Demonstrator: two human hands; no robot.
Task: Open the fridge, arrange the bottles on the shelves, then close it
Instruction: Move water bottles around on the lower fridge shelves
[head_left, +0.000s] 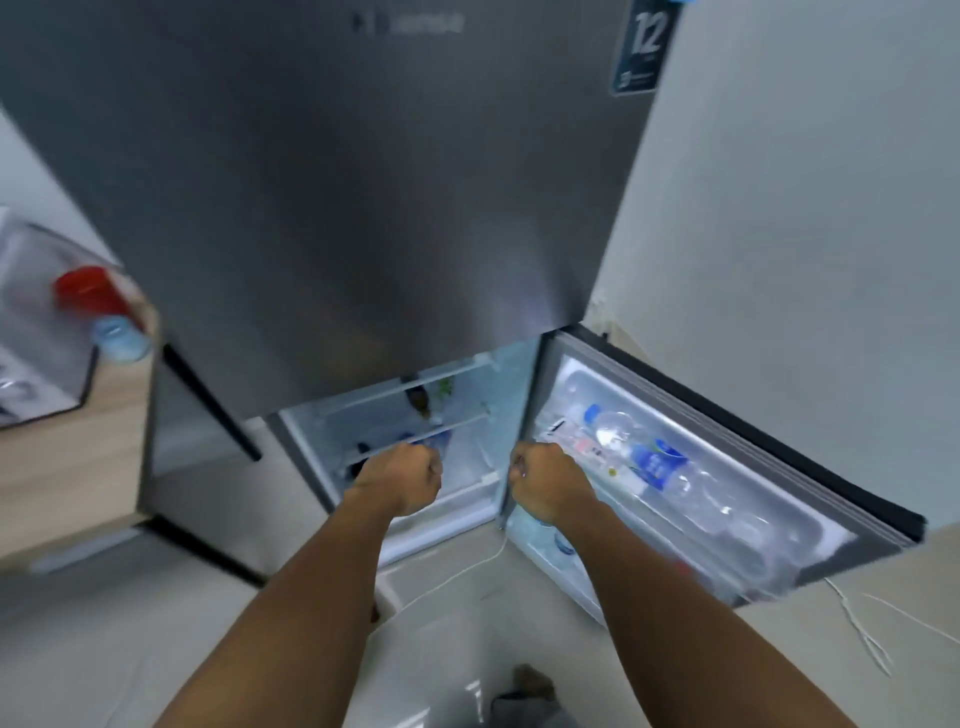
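Your forearms reach toward the grey fridge (363, 208), whose lower door (727, 467) stands open to the right. Clear water bottles (660, 467) lie in its rack. Your left hand (400, 475) and right hand (545, 480) are both curled into fists, holding nothing visible.

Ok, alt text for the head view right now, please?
Lower fridge door stands open to the right, clear bottles lying in its rack. Both fists, left hand and right hand, are closed in front of the lit shelves; nothing visibly held. Upper door is shut.
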